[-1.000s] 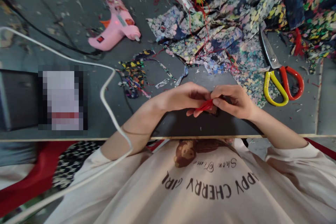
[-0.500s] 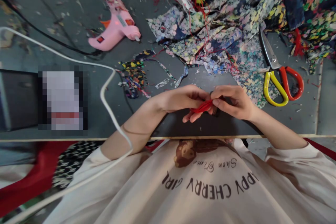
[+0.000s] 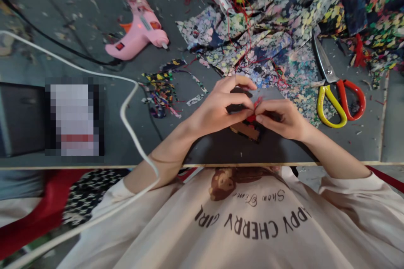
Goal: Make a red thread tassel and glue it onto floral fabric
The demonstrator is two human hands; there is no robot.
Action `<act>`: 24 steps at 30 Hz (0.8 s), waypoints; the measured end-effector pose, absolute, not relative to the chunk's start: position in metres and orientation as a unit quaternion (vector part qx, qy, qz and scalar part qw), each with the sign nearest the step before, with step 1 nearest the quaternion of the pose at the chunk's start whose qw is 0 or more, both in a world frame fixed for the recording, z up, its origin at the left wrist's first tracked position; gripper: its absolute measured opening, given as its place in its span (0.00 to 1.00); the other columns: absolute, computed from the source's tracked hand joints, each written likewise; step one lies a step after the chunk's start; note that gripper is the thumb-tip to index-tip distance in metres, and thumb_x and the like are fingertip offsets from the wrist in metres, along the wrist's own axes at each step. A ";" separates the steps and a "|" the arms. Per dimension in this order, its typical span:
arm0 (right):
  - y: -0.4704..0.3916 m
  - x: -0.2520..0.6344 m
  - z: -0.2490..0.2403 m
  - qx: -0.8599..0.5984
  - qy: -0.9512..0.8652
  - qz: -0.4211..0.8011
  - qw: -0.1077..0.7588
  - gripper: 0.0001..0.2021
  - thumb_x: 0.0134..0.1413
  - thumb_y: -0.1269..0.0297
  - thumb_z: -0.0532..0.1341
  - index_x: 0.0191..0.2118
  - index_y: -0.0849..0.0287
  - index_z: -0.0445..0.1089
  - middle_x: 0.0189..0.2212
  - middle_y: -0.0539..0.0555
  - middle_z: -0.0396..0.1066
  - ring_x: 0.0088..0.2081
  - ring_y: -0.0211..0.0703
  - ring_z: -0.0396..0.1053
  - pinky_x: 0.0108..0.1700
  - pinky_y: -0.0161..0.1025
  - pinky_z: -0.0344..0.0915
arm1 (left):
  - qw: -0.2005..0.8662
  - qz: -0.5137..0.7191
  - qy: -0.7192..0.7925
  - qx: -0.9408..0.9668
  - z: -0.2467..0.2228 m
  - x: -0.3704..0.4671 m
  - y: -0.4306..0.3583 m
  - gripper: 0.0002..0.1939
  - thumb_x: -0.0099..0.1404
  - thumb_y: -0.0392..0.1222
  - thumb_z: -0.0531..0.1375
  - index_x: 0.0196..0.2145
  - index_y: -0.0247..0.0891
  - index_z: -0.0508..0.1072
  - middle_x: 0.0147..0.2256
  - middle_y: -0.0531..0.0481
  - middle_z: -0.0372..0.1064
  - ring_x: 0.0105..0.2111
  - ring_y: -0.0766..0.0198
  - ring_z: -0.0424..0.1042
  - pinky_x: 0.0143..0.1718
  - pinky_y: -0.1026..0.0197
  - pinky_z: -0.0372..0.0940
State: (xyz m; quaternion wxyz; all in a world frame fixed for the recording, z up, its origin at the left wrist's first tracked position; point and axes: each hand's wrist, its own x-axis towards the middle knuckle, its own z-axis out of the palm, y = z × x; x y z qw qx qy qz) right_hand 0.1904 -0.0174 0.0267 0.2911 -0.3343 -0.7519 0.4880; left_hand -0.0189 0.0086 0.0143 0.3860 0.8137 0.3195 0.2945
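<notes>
Between both hands is a small red bundle of thread or cloth [image 3: 251,118], partly hidden by the fingertips. My left hand [image 3: 222,107] pinches it between thumb and a finger, with the upper fingers curved out above. My right hand [image 3: 282,119] pinches the bundle's right side, thumb against index finger. Under the hands, close to the bundle, lies a small brown piece with a dark edge [image 3: 248,131]. Floral fabric strips [image 3: 261,42] are spread just beyond the fingers.
Scissors [image 3: 330,77] with yellow and red handles lie right of my right hand. At the upper left is a pink glue gun [image 3: 137,35]. A white cable [image 3: 126,113] crosses near my left forearm. Fabric scraps [image 3: 162,92] lie left of centre; a blurred device [image 3: 74,117] is farther left.
My left hand has turned and its fingers have lifted from under the red bundle to above it. Less of the bundle shows, and the brown piece below is now more visible.
</notes>
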 end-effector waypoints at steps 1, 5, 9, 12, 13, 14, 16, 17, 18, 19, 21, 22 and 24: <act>-0.017 0.191 0.027 -0.336 -0.749 0.494 0.287 0.10 0.61 0.69 0.56 0.28 0.62 0.66 0.20 0.45 0.58 0.22 0.29 0.54 0.24 0.28 0.51 | 0.351 0.302 0.316 0.828 0.014 -0.019 0.009 0.08 0.65 0.43 0.60 0.31 0.40 0.76 0.48 0.46 0.70 0.49 0.60 0.69 0.54 0.54 0.62; -0.016 0.190 0.025 -0.341 -0.746 0.506 0.267 0.09 0.59 0.71 0.56 0.27 0.62 0.65 0.20 0.44 0.57 0.22 0.28 0.52 0.25 0.28 0.51 | 0.330 0.286 0.286 0.853 0.014 -0.017 0.008 0.07 0.67 0.38 0.56 0.32 0.38 0.72 0.37 0.50 0.74 0.40 0.64 0.71 0.48 0.58 0.62; -0.017 0.187 0.019 -0.329 -0.777 0.467 0.266 0.08 0.54 0.75 0.56 0.26 0.61 0.63 0.20 0.44 0.57 0.22 0.28 0.52 0.26 0.28 0.51 | 0.361 0.244 0.301 0.849 0.018 -0.013 0.005 0.09 0.68 0.37 0.53 0.29 0.37 0.67 0.31 0.51 0.71 0.35 0.66 0.69 0.41 0.62 0.62; -0.019 0.185 0.015 -0.340 -0.798 0.416 0.275 0.09 0.53 0.76 0.55 0.24 0.60 0.61 0.20 0.44 0.55 0.22 0.29 0.52 0.27 0.28 0.51 | 0.348 0.245 0.325 0.845 0.019 -0.011 0.002 0.09 0.67 0.36 0.53 0.29 0.37 0.66 0.32 0.51 0.71 0.35 0.66 0.68 0.41 0.62 0.62; -0.019 0.185 0.015 -0.348 -0.800 0.402 0.277 0.09 0.53 0.76 0.55 0.24 0.60 0.60 0.20 0.44 0.55 0.23 0.29 0.52 0.27 0.28 0.51 | 0.336 0.253 0.333 0.844 0.019 -0.010 0.000 0.08 0.68 0.36 0.53 0.29 0.37 0.67 0.32 0.51 0.71 0.35 0.66 0.68 0.41 0.62 0.62; -0.019 0.185 0.014 -0.356 -0.800 0.392 0.282 0.10 0.53 0.76 0.55 0.23 0.60 0.59 0.20 0.44 0.55 0.23 0.29 0.52 0.27 0.28 0.51 | 0.321 0.264 0.341 0.843 0.019 -0.009 -0.001 0.08 0.68 0.36 0.54 0.30 0.37 0.67 0.33 0.51 0.72 0.36 0.65 0.68 0.41 0.61 0.63; -0.020 0.184 0.014 -0.371 -0.794 0.383 0.293 0.10 0.52 0.77 0.55 0.23 0.60 0.60 0.20 0.44 0.54 0.22 0.29 0.52 0.26 0.28 0.51 | 0.285 0.291 0.354 0.842 0.017 -0.007 -0.005 0.08 0.68 0.37 0.55 0.31 0.37 0.68 0.33 0.51 0.73 0.37 0.65 0.69 0.42 0.61 0.63; -0.020 0.184 0.014 -0.379 -0.789 0.382 0.298 0.09 0.52 0.77 0.55 0.24 0.60 0.60 0.20 0.44 0.54 0.22 0.28 0.52 0.26 0.28 0.51 | 0.262 0.304 0.362 0.841 0.016 -0.007 -0.007 0.08 0.68 0.38 0.56 0.31 0.37 0.69 0.33 0.51 0.73 0.36 0.65 0.70 0.41 0.61 0.63; -0.020 0.184 0.014 -0.386 -0.783 0.382 0.303 0.09 0.52 0.77 0.56 0.24 0.60 0.61 0.20 0.44 0.55 0.22 0.28 0.52 0.26 0.28 0.50 | 0.235 0.317 0.370 0.841 0.014 -0.006 -0.009 0.08 0.69 0.39 0.56 0.31 0.37 0.70 0.32 0.51 0.74 0.36 0.65 0.70 0.40 0.61 0.63; -0.020 0.184 0.014 -0.393 -0.778 0.382 0.307 0.08 0.52 0.77 0.56 0.25 0.60 0.62 0.20 0.44 0.54 0.22 0.28 0.51 0.26 0.28 0.50 | 0.206 0.328 0.377 0.841 0.013 -0.005 -0.011 0.08 0.69 0.40 0.56 0.31 0.37 0.71 0.32 0.51 0.74 0.35 0.65 0.70 0.39 0.61 0.62; -0.019 0.183 0.014 -0.401 -0.771 0.386 0.310 0.08 0.52 0.76 0.56 0.25 0.60 0.62 0.20 0.43 0.54 0.21 0.28 0.51 0.25 0.28 0.50 | 0.157 0.345 0.388 0.840 0.010 -0.003 -0.014 0.09 0.69 0.41 0.57 0.31 0.39 0.72 0.30 0.52 0.74 0.33 0.65 0.70 0.37 0.61 0.62; -0.019 0.183 0.014 -0.403 -0.768 0.387 0.312 0.07 0.52 0.76 0.56 0.25 0.60 0.62 0.19 0.43 0.54 0.21 0.29 0.51 0.25 0.29 0.50 | 0.142 0.351 0.391 0.839 0.009 -0.002 -0.016 0.09 0.69 0.42 0.57 0.30 0.39 0.72 0.29 0.53 0.74 0.33 0.65 0.70 0.36 0.61 0.62; -0.019 0.183 0.014 -0.406 -0.763 0.390 0.319 0.08 0.53 0.75 0.55 0.25 0.60 0.62 0.19 0.44 0.54 0.21 0.29 0.51 0.25 0.29 0.50 | 0.132 0.366 0.389 0.835 0.007 -0.002 -0.017 0.09 0.68 0.41 0.58 0.31 0.40 0.73 0.29 0.54 0.74 0.32 0.66 0.70 0.36 0.61 0.63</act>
